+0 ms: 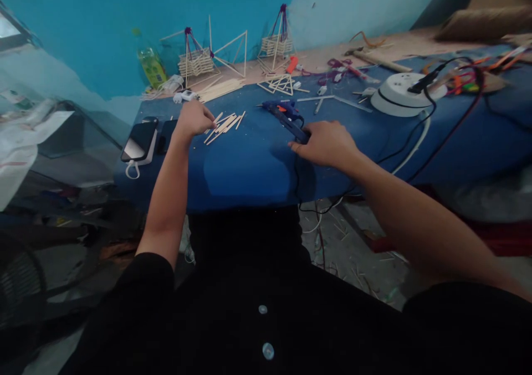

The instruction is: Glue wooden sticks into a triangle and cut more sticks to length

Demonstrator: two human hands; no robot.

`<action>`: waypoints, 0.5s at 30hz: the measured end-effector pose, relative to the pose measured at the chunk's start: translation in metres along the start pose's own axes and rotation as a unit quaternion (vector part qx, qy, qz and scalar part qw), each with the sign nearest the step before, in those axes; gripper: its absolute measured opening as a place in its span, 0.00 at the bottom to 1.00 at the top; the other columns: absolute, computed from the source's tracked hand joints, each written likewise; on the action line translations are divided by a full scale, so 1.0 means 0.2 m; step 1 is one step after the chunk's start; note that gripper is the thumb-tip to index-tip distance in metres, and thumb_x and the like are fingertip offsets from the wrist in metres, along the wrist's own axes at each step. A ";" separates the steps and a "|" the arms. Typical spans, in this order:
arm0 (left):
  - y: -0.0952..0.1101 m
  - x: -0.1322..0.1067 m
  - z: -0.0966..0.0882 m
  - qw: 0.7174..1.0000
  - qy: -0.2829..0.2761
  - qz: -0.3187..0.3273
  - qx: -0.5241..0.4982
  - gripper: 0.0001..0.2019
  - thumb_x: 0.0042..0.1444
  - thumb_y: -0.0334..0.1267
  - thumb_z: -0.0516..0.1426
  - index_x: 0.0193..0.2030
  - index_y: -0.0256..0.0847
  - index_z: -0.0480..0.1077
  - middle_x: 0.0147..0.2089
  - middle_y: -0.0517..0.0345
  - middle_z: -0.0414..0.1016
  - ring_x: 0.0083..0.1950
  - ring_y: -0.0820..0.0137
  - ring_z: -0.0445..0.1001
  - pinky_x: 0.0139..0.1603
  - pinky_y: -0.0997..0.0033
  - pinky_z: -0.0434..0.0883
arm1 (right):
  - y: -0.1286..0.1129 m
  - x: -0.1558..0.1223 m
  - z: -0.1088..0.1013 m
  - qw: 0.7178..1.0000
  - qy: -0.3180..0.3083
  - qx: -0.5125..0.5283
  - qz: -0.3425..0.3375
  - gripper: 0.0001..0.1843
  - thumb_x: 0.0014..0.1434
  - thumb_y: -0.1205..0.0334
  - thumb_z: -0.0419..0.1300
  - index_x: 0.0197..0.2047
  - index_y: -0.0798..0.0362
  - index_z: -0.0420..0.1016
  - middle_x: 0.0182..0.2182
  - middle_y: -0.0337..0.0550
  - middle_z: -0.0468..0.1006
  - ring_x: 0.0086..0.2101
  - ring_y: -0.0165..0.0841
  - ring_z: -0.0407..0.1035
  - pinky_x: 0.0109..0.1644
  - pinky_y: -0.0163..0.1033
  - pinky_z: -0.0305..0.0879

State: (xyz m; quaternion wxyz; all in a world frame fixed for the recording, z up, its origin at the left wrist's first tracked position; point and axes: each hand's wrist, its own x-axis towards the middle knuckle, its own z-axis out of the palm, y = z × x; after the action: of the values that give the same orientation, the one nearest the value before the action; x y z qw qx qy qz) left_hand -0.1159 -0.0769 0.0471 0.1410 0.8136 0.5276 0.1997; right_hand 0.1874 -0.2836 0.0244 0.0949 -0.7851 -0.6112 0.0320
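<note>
My left hand (194, 119) is at the left side of a small pile of short, pale wooden sticks (226, 124) on the blue tabletop. Its thumb and fingers pinch together at the end of a stick; the exact grip is partly hidden. My right hand (326, 144) is closed round the rear of a dark blue glue gun (286, 121), whose tip points left and away from me. A black cord hangs below that hand over the table edge. Beyond the pile lies a bundle of longer sticks (220, 90).
Stick models with purple thread (195, 63) stand along the wall near a bottle (152, 65). A flat stick frame (278, 84) lies behind the glue gun. A phone (139, 141) is at left, and a round white power strip (399, 95) with cords at right.
</note>
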 end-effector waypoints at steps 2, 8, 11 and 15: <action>-0.01 -0.04 -0.03 1.000 0.015 0.006 0.014 0.15 0.50 0.37 0.72 0.45 0.34 0.86 0.38 0.49 0.86 0.54 0.51 0.84 0.68 0.49 0.77 | 0.00 -0.01 0.03 1.000 0.004 0.009 -0.001 0.22 0.66 0.40 0.66 0.43 0.53 0.83 0.38 0.58 0.80 0.45 0.52 0.75 0.48 0.54 0.72; -0.10 -0.31 -0.14 0.999 -0.024 -0.008 0.030 0.15 0.50 0.36 0.65 0.45 0.44 0.87 0.40 0.53 0.88 0.50 0.53 0.87 0.61 0.52 0.81 | 0.01 -0.13 0.08 0.996 -0.007 0.086 -0.006 0.18 0.63 0.44 0.69 0.34 0.50 0.77 0.31 0.50 0.78 0.37 0.46 0.73 0.43 0.49 0.68; -0.12 -0.41 -0.14 0.997 -0.055 -0.032 0.043 0.16 0.47 0.34 0.63 0.43 0.48 0.87 0.38 0.56 0.88 0.50 0.53 0.86 0.59 0.55 0.81 | 0.01 -0.24 0.12 0.987 -0.029 0.159 -0.012 0.17 0.62 0.46 0.69 0.31 0.49 0.74 0.29 0.47 0.79 0.34 0.42 0.72 0.41 0.47 0.66; -0.12 -0.47 -0.11 0.997 -0.023 -0.027 0.064 0.14 0.48 0.35 0.62 0.40 0.45 0.86 0.38 0.55 0.89 0.48 0.55 0.86 0.60 0.57 0.80 | 0.01 -0.38 0.24 0.964 -0.044 0.260 -0.001 0.17 0.59 0.45 0.68 0.32 0.49 0.74 0.28 0.45 0.79 0.32 0.40 0.72 0.40 0.46 0.65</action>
State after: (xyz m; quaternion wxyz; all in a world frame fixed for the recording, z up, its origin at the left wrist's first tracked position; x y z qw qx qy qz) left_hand -0.1795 -0.1524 0.0386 0.1066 0.8110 0.5572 0.1430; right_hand 0.1628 -0.3527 -0.0288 0.2692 -0.7303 -0.5863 0.2243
